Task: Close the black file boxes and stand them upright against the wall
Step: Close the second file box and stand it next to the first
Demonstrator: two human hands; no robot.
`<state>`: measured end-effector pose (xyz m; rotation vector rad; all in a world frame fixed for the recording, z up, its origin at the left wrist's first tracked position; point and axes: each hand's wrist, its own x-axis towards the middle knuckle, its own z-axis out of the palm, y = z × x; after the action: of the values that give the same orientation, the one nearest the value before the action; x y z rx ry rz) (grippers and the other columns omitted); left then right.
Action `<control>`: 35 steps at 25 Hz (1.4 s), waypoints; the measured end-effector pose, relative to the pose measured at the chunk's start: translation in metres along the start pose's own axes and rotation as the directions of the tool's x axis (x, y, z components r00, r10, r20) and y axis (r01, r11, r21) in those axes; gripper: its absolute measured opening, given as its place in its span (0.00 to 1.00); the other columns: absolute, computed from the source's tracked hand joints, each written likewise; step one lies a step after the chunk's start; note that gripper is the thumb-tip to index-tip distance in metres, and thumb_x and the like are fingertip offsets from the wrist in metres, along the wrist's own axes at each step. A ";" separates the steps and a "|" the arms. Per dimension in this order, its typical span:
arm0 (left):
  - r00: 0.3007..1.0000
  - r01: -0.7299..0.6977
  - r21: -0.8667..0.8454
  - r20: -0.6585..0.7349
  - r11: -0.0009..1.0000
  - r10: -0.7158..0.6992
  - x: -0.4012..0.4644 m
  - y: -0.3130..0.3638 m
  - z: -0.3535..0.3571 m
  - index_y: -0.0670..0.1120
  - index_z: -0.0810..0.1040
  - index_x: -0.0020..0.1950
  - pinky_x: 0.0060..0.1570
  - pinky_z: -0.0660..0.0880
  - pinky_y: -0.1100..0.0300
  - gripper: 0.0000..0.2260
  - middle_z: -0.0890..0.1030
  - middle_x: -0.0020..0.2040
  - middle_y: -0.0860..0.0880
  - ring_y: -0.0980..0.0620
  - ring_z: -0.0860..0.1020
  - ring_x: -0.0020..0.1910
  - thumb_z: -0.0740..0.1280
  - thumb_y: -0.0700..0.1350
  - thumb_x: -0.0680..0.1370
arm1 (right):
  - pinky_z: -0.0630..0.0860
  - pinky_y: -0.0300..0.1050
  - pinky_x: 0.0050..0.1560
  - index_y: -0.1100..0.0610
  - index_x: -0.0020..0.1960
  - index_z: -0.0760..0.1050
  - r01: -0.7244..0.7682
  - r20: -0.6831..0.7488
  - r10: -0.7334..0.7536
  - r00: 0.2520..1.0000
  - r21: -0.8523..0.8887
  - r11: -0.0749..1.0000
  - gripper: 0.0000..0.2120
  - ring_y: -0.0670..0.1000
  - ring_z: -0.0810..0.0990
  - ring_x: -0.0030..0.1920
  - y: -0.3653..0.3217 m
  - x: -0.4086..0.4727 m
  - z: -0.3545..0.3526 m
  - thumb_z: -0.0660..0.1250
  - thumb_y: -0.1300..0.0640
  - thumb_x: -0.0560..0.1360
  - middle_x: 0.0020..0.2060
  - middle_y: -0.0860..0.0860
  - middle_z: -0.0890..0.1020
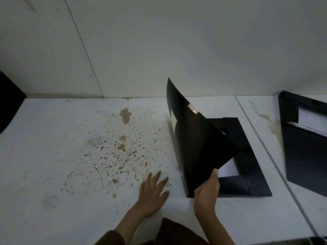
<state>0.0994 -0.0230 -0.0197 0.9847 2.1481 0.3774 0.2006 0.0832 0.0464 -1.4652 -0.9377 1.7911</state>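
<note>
A black file box [247, 167] lies flat on the white table, right of centre, with white paper showing inside. Its black lid [196, 144] is raised at a steep angle, hinged along the box's left side. My right hand [207, 193] grips the lid's near corner, thumb on top. My left hand [154, 191] rests flat on the table just left of the box, fingers spread, holding nothing. A second black file box [304, 149] lies open at the right edge, white paper visible in it. The white wall [177, 50] runs along the back of the table.
The white table [70, 156] carries brown stains and speckles across its middle. A seam [269, 152] divides it from a second panel on the right. A dark object [8, 106] is cut off at the left edge, beside the wall.
</note>
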 end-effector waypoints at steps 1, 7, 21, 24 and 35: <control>1.000 -0.002 0.033 -0.001 0.999 0.002 -0.001 -0.002 0.002 0.59 0.47 0.74 0.72 0.34 0.49 0.24 0.40 0.78 0.55 0.53 0.35 0.75 0.48 0.57 0.79 | 0.66 0.41 0.48 0.46 0.53 0.68 -0.018 -0.007 0.018 1.000 0.049 0.999 0.15 0.44 0.70 0.41 -0.003 0.003 -0.002 0.51 0.38 0.76 0.42 0.44 0.72; 0.992 -0.052 -0.363 -0.124 0.930 0.007 0.005 -0.007 -0.019 0.63 0.43 0.72 0.74 0.37 0.51 0.25 0.48 0.75 0.62 0.62 0.42 0.73 0.44 0.64 0.76 | 0.74 0.48 0.60 0.53 0.65 0.71 -0.260 0.184 0.193 0.964 0.491 0.832 0.21 0.55 0.75 0.62 -0.010 0.010 0.000 0.54 0.45 0.78 0.59 0.52 0.80; 0.919 -0.050 -0.474 -0.367 0.879 -0.146 0.022 -0.002 -0.048 0.61 0.42 0.72 0.71 0.58 0.48 0.34 0.49 0.77 0.40 0.42 0.52 0.75 0.63 0.52 0.76 | 0.67 0.50 0.65 0.48 0.71 0.56 0.208 -0.179 -0.225 0.958 -0.110 0.972 0.24 0.51 0.69 0.64 0.009 0.015 -0.008 0.56 0.63 0.78 0.64 0.48 0.68; 0.912 -0.026 -0.554 -0.355 0.832 -0.207 0.028 0.001 -0.052 0.53 0.51 0.75 0.71 0.57 0.49 0.35 0.53 0.75 0.38 0.42 0.55 0.74 0.67 0.46 0.74 | 0.57 0.54 0.72 0.51 0.73 0.55 0.293 -0.012 -0.341 0.940 -0.487 0.823 0.28 0.53 0.58 0.72 0.008 0.046 -0.017 0.60 0.64 0.76 0.73 0.53 0.59; 0.899 -0.030 -0.973 -0.126 0.228 -0.419 0.012 -0.039 -0.106 0.40 0.68 0.65 0.44 0.78 0.61 0.22 0.77 0.61 0.42 0.47 0.79 0.49 0.69 0.43 0.73 | 0.69 0.44 0.38 0.61 0.45 0.71 0.180 0.265 0.053 0.963 -0.775 0.606 0.12 0.53 0.74 0.39 0.004 0.064 -0.014 0.59 0.51 0.78 0.42 0.58 0.78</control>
<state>-0.0031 -0.0362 0.0268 -0.1654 1.6977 1.6471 0.2031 0.1357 0.0074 -1.6565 -2.1154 1.5812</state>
